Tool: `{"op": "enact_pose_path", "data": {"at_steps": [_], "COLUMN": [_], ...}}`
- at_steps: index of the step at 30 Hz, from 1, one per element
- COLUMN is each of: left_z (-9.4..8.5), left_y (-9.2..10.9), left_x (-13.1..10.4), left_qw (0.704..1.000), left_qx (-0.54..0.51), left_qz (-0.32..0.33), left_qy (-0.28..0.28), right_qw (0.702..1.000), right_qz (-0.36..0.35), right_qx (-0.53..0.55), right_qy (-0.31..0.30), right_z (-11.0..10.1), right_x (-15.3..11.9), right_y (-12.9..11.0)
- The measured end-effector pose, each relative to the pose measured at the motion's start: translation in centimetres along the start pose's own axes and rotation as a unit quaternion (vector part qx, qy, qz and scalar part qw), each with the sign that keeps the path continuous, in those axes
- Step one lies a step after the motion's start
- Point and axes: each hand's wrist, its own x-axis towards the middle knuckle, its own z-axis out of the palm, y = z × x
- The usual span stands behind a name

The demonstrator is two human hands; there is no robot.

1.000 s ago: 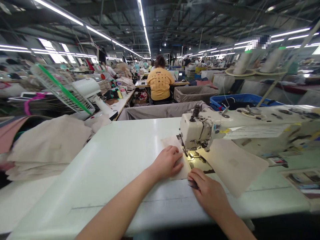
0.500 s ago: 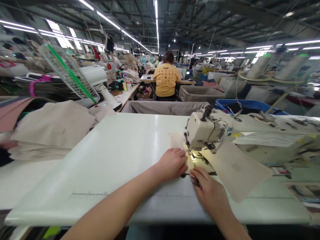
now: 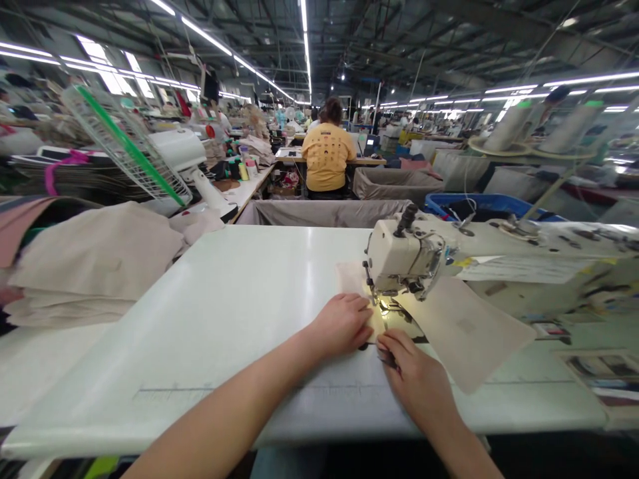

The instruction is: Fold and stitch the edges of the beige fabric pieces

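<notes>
A sewing machine (image 3: 399,256) stands at the right of the pale table, its lamp lighting the needle area. Beige fabric (image 3: 464,326) lies under its head and spreads out to the right. My left hand (image 3: 343,324) rests on the fabric's near left part beside the needle, fingers together and curled; its fingertips are partly hidden. Closed in a pinch at the fabric's near edge, my right hand (image 3: 412,362) also has a small dark tool (image 3: 387,359) in its fingers, probably scissors or snips.
Stacked beige fabric (image 3: 94,259) lies at the left, near a white fan (image 3: 174,150). Behind the table are a cloth-lined bin (image 3: 324,213) and a blue tub (image 3: 489,199). A person in yellow (image 3: 328,156) sits farther back.
The whole view has shifted slightly, so the machine and fabric appear a little farther left. Both hands keep nearly the same pose at the fabric.
</notes>
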Motion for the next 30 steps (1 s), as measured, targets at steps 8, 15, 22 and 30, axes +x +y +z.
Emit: {"op": "enact_pose_path", "data": {"at_steps": [8, 15, 22, 30], "left_z": [0.1, 0.2, 0.1, 0.1], "left_y": [0.0, -0.3, -0.2, -0.1], "left_x": [0.2, 0.2, 0.4, 0.5], "left_qw": [1.000, 1.000, 1.000, 1.000], "left_qx": [-0.009, -0.021, -0.023, -0.011], "left_qz": [-0.002, -0.001, -0.003, -0.010], "left_qy": [-0.002, 0.009, 0.016, 0.013], "right_qw": [0.999, 0.995, 0.994, 0.992], "right_qz": [0.035, 0.079, 0.084, 0.098], "right_qx": [0.002, 0.004, 0.003, 0.006], "right_qy": [-0.021, -0.062, -0.064, -0.079], "right_z": [-0.3, -0.8, -0.8, -1.1], "right_x": [0.3, 0.9, 1.0, 1.2], "right_y": [-0.6, -1.1, -1.1, -1.2]}}
